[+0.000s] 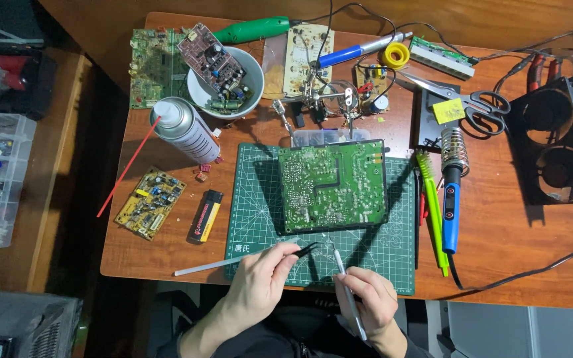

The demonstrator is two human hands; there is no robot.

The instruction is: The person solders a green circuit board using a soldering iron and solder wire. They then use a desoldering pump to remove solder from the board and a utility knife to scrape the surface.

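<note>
Wooden table (499, 225) (cluttered), green cutting mat (260, 225), circuit board (333, 187).

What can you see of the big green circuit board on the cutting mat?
The green circuit board lies flat, solder side up, on the upper part of the green cutting mat. It is roughly rectangular, covered in silvery solder points and pale traces. Neither hand touches it; both tool tips are near its lower edge.

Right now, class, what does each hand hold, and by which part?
The left hand holds a long white brush near its dark bristle end. The right hand holds thin metal tweezers around mid-shaft, tips toward the green circuit board.
</note>
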